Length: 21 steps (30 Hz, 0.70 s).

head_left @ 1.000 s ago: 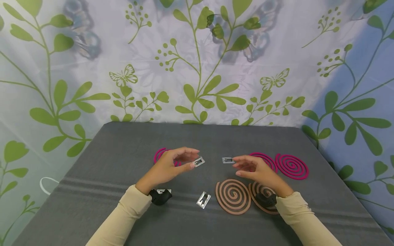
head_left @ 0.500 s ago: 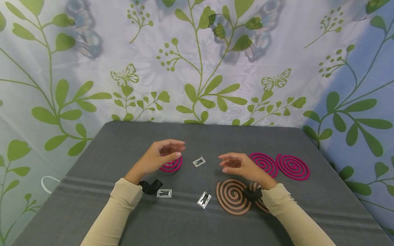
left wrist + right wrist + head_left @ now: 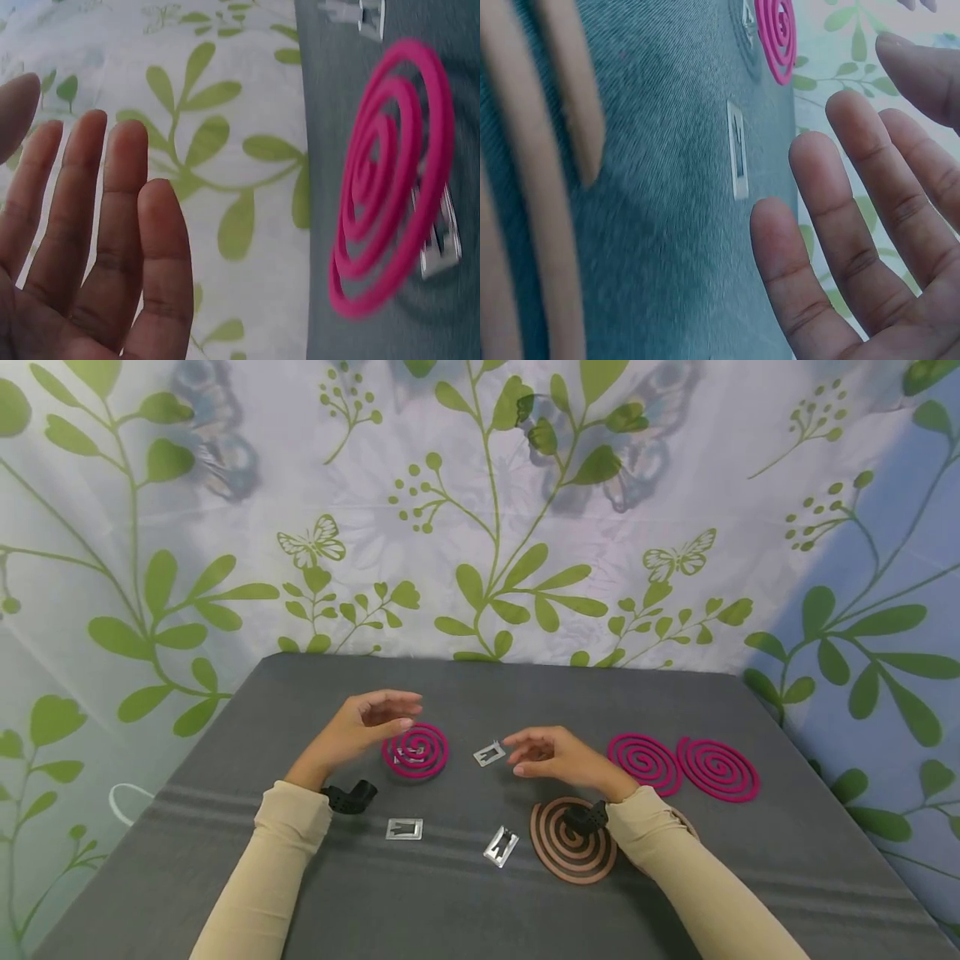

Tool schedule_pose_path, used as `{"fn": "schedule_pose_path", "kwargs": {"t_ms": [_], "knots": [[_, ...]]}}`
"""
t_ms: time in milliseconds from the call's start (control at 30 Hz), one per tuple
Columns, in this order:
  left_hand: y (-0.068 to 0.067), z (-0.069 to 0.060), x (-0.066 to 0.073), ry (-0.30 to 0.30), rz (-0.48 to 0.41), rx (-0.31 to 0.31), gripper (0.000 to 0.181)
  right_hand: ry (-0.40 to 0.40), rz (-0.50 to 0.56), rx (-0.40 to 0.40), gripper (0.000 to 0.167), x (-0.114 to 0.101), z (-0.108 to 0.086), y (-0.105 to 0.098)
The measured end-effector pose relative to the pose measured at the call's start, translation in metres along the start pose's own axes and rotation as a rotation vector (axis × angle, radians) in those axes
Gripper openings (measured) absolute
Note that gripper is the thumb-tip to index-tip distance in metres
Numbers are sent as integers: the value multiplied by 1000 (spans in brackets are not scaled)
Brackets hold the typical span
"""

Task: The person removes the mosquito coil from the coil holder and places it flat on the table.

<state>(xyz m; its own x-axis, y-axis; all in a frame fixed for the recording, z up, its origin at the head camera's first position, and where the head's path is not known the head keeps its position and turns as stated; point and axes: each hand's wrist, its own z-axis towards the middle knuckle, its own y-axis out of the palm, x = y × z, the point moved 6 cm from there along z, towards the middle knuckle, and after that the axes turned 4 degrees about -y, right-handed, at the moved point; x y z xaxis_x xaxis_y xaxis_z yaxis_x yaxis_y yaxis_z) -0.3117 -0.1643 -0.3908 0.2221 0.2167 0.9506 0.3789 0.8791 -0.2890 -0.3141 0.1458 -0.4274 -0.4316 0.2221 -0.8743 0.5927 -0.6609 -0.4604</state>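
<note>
A pink mosquito coil (image 3: 441, 752) sits raised on a metal stand at the left; the left wrist view shows the coil (image 3: 431, 150) above the stand (image 3: 448, 255). My left hand (image 3: 360, 731) hovers beside it, fingers relaxed, holding nothing. My right hand (image 3: 558, 756) is in the air near another metal coil stand (image 3: 489, 753), with fingers loosely spread. That stand lies flat on the table. Under the right wrist is a brown coil (image 3: 546, 852); a second brown coil (image 3: 686, 822) is mostly hidden by the sleeve.
Two more pink coils (image 3: 643, 764) (image 3: 738, 789) lie flat at the right. Nearer the front are two metal stands (image 3: 404, 829) (image 3: 501, 847). A grey cloth covers the table (image 3: 450, 910), and a leaf-patterned curtain (image 3: 420, 610) hangs behind it.
My left hand has drawn back leftward from the middle stand, uncovering the pink coil. My right hand has moved left toward that stand. The coils and stands stay in place.
</note>
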Motion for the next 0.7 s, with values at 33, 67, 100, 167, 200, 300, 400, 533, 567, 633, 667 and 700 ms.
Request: {"fn": "schedule_pose_path", "kwargs": {"t_ms": [33, 67, 100, 167, 200, 300, 400, 533, 567, 633, 667, 700], "knots": [[-3, 0, -2, -8, 4, 5, 45, -1, 4, -4, 44, 0, 3, 2], [-6, -1, -5, -15, 6, 9, 45, -4, 6, -8, 43, 1, 6, 3], [-9, -2, -7, -20, 11, 13, 46, -10, 6, -11, 43, 2, 9, 5], [-15, -3, -12, -29, 19, 17, 46, -16, 5, -19, 42, 3, 14, 9], [-17, -4, -14, -33, 23, 19, 46, -13, 9, -23, 42, 3, 17, 11], [-22, -4, -20, -40, 31, 22, 46, -10, 14, -33, 42, 4, 22, 17], [-25, -5, -25, -53, 41, 31, 47, -2, 20, -35, 42, 5, 27, 21], [-30, -6, -34, -78, 56, 54, 49, 21, 23, -40, 42, 5, 34, 26], [-31, -6, -37, -83, 64, 57, 50, 32, 24, -43, 42, 6, 36, 27], [-33, -7, -41, -95, 78, 62, 51, 60, 31, -50, 43, 7, 39, 30], [-33, -7, -43, -102, 85, 61, 52, 71, 37, -54, 43, 8, 41, 31], [-34, -8, -45, -107, 91, 58, 54, 82, 39, -58, 44, 8, 43, 32]]}}
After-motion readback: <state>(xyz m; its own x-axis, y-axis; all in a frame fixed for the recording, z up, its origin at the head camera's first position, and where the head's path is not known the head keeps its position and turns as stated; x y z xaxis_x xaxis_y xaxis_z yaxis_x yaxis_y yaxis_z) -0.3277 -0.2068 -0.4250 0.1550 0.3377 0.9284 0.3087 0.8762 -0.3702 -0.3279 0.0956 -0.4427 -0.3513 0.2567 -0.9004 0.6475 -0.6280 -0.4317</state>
